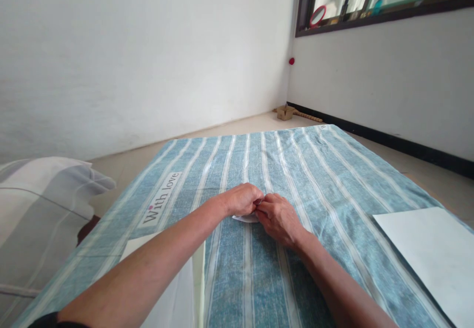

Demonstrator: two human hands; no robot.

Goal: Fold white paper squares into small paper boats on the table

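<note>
Near the middle of the cloth-covered table, my left hand point(242, 199) and my right hand point(278, 219) meet, fingertips pinched close together. Between and below them shows a small white piece point(246, 218), which looks like folded paper; most of it is hidden by the fingers. Both hands seem to grip it at its upper edge. Under my left forearm lie white paper sheets point(174, 296), with a pale yellowish edge along their right side.
A blue-and-white striped cloth point(229, 288), printed "With love", covers the table. To the right lies a flat white sheet point(425, 254). Sheer grey-white fabric point(44, 219) bulges at the left edge. On the floor beyond sits a small cardboard box point(285, 113).
</note>
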